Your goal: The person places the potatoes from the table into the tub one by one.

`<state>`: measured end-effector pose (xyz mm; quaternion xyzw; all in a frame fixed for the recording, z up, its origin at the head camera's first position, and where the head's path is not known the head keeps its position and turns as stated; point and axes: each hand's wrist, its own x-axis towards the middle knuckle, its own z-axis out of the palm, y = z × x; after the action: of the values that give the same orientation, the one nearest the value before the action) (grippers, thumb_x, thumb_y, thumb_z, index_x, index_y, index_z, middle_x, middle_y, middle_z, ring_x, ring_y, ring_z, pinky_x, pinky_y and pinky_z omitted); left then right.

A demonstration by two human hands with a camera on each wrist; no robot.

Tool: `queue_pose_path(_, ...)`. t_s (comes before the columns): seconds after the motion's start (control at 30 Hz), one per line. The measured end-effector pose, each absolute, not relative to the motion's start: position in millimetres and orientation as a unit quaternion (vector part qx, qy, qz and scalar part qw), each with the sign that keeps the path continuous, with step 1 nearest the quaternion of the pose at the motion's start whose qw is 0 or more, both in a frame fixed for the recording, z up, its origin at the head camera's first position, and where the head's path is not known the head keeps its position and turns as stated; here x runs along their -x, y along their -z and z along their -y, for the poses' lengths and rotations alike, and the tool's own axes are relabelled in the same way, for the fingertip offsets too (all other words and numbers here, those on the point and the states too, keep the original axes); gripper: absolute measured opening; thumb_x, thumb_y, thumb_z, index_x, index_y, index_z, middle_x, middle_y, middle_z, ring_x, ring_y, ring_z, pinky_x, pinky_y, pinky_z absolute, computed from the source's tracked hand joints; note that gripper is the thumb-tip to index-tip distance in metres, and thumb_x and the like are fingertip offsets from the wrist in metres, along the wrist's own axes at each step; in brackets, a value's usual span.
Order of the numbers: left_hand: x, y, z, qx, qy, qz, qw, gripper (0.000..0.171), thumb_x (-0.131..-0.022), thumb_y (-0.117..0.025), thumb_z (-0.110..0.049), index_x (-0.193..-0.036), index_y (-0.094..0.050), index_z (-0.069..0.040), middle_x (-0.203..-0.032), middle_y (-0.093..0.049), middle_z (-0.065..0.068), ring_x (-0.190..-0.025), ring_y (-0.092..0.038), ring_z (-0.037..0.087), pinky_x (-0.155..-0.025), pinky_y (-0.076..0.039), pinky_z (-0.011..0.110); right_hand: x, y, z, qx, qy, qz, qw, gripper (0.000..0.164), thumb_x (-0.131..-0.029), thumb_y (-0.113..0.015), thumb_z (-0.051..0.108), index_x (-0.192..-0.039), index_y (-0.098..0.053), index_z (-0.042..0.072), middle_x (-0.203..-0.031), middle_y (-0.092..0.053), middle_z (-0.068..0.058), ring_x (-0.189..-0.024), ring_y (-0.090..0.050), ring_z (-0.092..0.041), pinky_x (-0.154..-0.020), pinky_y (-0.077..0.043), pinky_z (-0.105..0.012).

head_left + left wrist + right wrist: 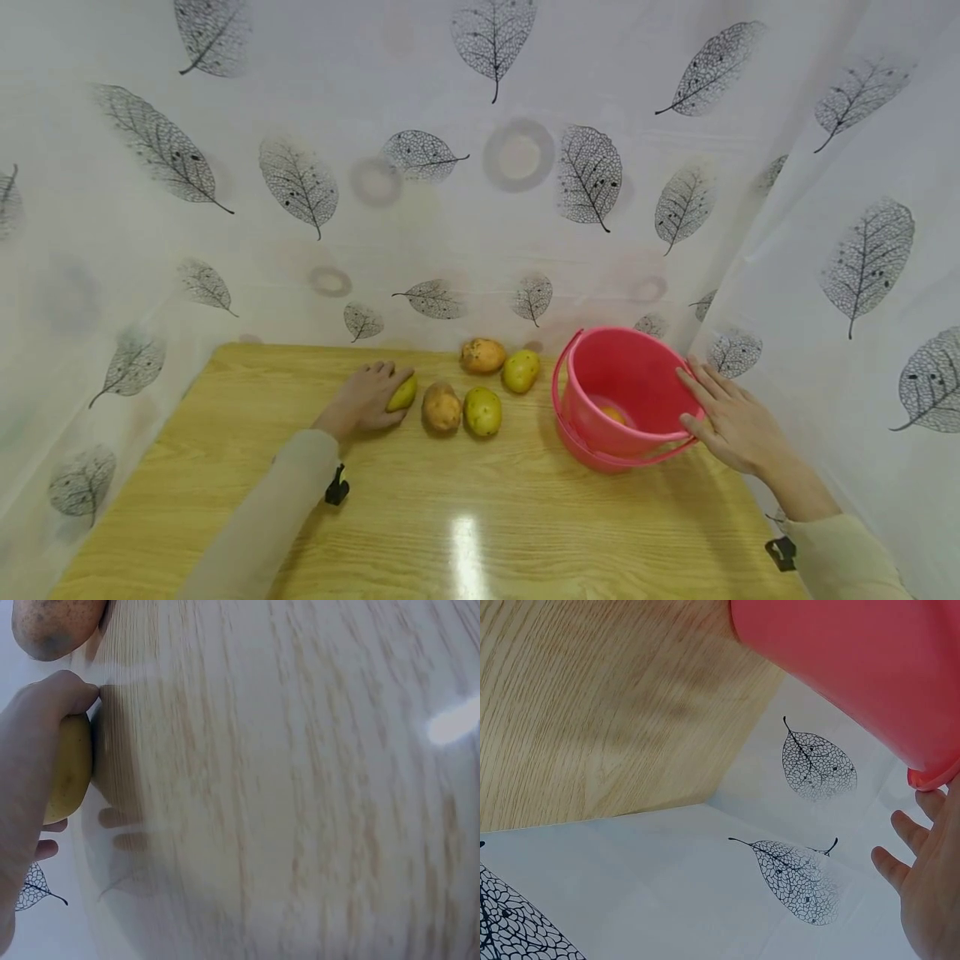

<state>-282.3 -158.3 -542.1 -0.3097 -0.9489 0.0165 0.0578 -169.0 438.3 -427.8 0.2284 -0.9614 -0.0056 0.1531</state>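
My left hand grips a yellow-green oval fruit at the left end of a small group on the table. In the left wrist view the thumb lies over the top of this fruit and two fingertips show beneath it. My right hand rests on the right rim of a pink bucket, its fingers spread and fairly straight. The right wrist view shows several fingers outside the bucket wall, by the rim. Inside the bucket lies a yellow-orange thing, partly hidden by the near wall.
Two brown potatoes and two more yellow-green fruits lie between the left hand and the bucket. The bucket's handle hangs down around its side. Leaf-patterned white sheeting stands behind and beside the wood-grain table.
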Motion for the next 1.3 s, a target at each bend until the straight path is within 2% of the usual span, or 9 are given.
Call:
queue_pose_path(0.1,281,542,162,0.306,-0.009,0.95,0.055,0.075,-0.094,-0.066,-0.051,-0.154,-0.048,-0.011,-0.128,-0.061,0.022,-0.116,-0.062,0.037,-0.101,-0.056,0.055,169,427,-438,-0.227,0.005,0.962,0.152,0.07,-0.105,-0.056,0.039,-0.164,-0.036,0.008,-0.178,-0.02,-0.008,-0.168,-0.01,-0.018,-0.126,0.01,-0.011)
queue_pose_path(0.2,279,540,165,0.304,-0.005,0.951,0.054,0.076,-0.091,-0.068,-0.051,-0.153,-0.048,-0.011,-0.128,-0.061,0.022,-0.118,-0.062,0.039,-0.103,-0.055,0.057,169,426,-438,-0.225,0.006,0.963,0.148,0.07,-0.105,-0.055,0.04,-0.164,-0.036,0.008,-0.178,-0.019,-0.007,-0.168,-0.013,-0.02,-0.137,-0.008,-0.035)
queue_pose_path(0.3,276,540,168,0.302,-0.005,0.952,0.054,0.076,-0.091,-0.069,-0.051,-0.152,-0.048,-0.011,-0.128,-0.061,0.022,-0.119,-0.062,0.039,-0.105,-0.054,0.058,168,426,-438,-0.221,0.005,0.965,0.142,0.07,-0.105,-0.056,0.04,-0.164,-0.036,0.008,-0.179,-0.016,-0.006,-0.167,-0.014,-0.022,-0.122,-0.035,-0.06)
queue_pose_path(0.37,275,540,170,0.298,-0.008,0.953,0.052,0.077,-0.091,-0.069,-0.052,-0.153,-0.048,-0.011,-0.128,-0.061,0.022,-0.12,-0.061,0.038,-0.106,-0.054,0.057,168,426,-438,-0.221,0.005,0.965,0.141,0.07,-0.104,-0.056,0.04,-0.164,-0.036,0.009,-0.179,-0.015,-0.005,-0.168,-0.012,-0.02,-0.113,-0.041,-0.063)
queue_pose_path(0.43,273,540,171,0.294,-0.009,0.955,0.051,0.077,-0.092,-0.068,-0.052,-0.153,-0.048,-0.011,-0.127,-0.061,0.021,-0.118,-0.061,0.037,-0.105,-0.053,0.057,168,427,-438,-0.221,0.007,0.965,0.142,0.071,-0.103,-0.057,0.039,-0.164,-0.036,0.008,-0.179,-0.015,-0.005,-0.168,-0.01,-0.019,-0.128,-0.029,-0.057)
queue_pose_path(0.5,271,539,171,0.29,-0.012,0.956,0.052,0.078,-0.091,-0.068,-0.053,-0.154,-0.048,-0.01,-0.126,-0.061,0.02,-0.116,-0.061,0.036,-0.105,-0.053,0.056,168,428,-439,-0.225,0.009,0.963,0.147,0.071,-0.103,-0.058,0.038,-0.164,-0.036,0.008,-0.179,-0.015,-0.005,-0.168,-0.006,-0.016,-0.137,-0.01,-0.038)
queue_pose_path(0.63,270,539,174,0.286,-0.012,0.956,0.058,0.08,-0.089,-0.07,-0.054,-0.153,-0.049,-0.01,-0.123,-0.061,0.02,-0.114,-0.061,0.036,-0.102,-0.055,0.055,168,428,-439,-0.234,0.013,0.96,0.155,0.071,-0.103,-0.057,0.038,-0.163,-0.038,0.006,-0.179,-0.015,-0.005,-0.167,-0.002,-0.011,-0.122,0.014,-0.006)
queue_pose_path(0.97,262,532,176,0.278,-0.01,0.957,0.078,0.078,-0.089,-0.069,-0.054,-0.15,-0.051,-0.009,-0.116,-0.062,0.017,-0.109,-0.062,0.034,-0.096,-0.056,0.052,170,429,-439,-0.231,0.016,0.96,0.159,0.07,-0.103,-0.057,0.04,-0.163,-0.038,0.007,-0.175,-0.028,-0.014,-0.167,-0.001,-0.007,-0.122,0.012,-0.006)
queue_pose_path(1.3,258,529,172,0.271,0.017,0.956,0.113,0.074,-0.088,-0.068,-0.05,-0.147,-0.053,-0.009,-0.106,-0.06,0.013,-0.096,-0.059,0.028,-0.082,-0.055,0.045,169,428,-439,-0.236,0.018,0.958,0.16,0.068,-0.105,-0.056,0.04,-0.162,-0.039,0.006,-0.179,-0.016,-0.005,-0.167,-0.003,-0.009,-0.123,0.012,-0.007)
